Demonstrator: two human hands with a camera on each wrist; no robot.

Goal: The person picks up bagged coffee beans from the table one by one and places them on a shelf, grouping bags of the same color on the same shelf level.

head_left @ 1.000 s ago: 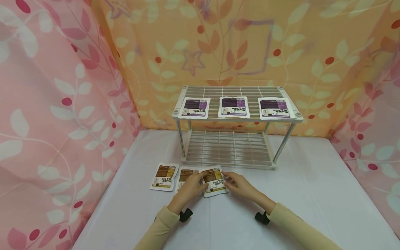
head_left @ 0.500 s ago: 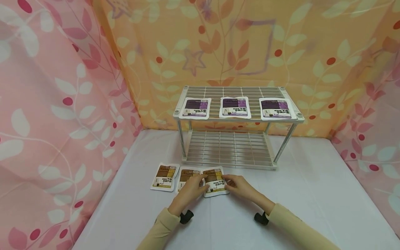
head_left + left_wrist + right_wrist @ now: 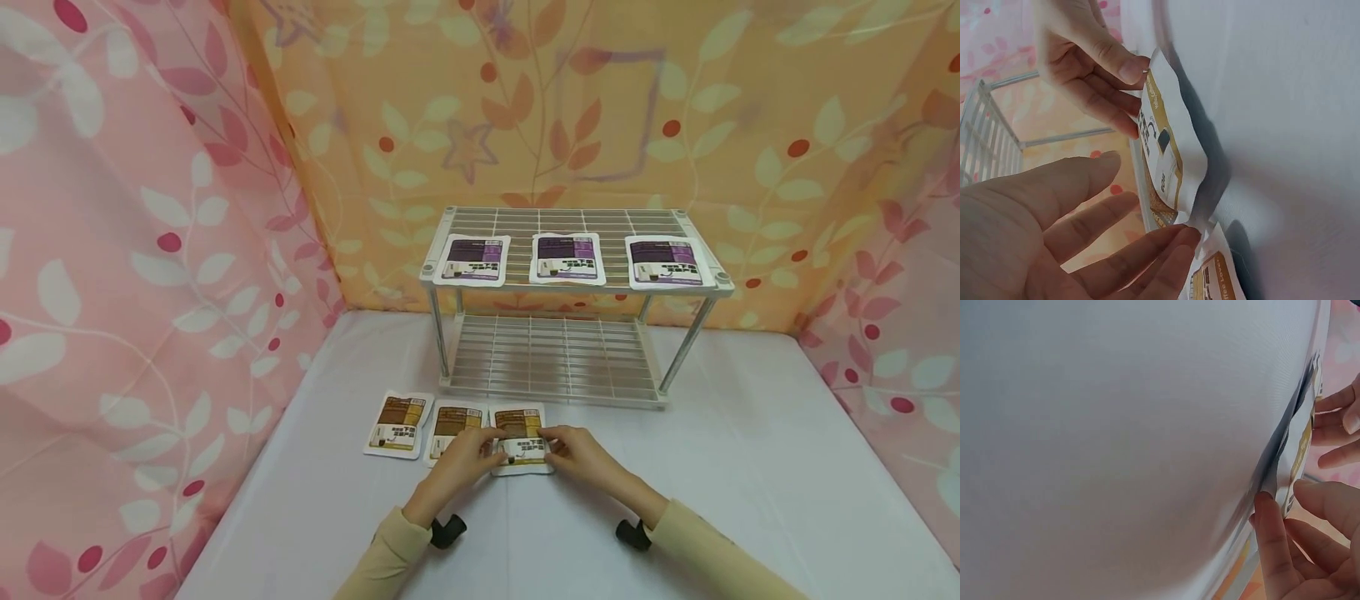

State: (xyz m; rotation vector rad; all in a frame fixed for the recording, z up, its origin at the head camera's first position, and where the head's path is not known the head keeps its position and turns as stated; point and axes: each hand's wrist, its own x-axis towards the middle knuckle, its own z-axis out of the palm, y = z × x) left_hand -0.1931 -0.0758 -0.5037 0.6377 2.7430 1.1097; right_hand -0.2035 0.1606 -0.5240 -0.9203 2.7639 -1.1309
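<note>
Three flat white pouches with brown-and-gold print lie in a row on the white cloth: a left pouch (image 3: pixel 397 427), a middle pouch (image 3: pixel 452 419) and a right pouch (image 3: pixel 521 423). My left hand (image 3: pixel 461 458) touches the right pouch's left edge with nearly straight fingers (image 3: pixel 1172 250), the thumb standing apart. It covers part of the middle pouch. At the opposite edge, my right hand (image 3: pixel 583 460) pinches the right pouch, with its thumb (image 3: pixel 1310 490) over the print and a finger at the white rim.
Behind the pouches stands a two-tier white wire rack (image 3: pixel 558 396). Three purple-printed pouches lie along its top front edge: left (image 3: pixel 474 260), middle (image 3: pixel 567 258) and right (image 3: pixel 667 262). Floral curtains (image 3: pixel 225 275) surround the table. A black wrist mount (image 3: pixel 447 532) sits by the left sleeve.
The right pouch has turned from a slant to nearly straight. Both hands have moved slightly toward the viewer with it, staying at its two side edges.
</note>
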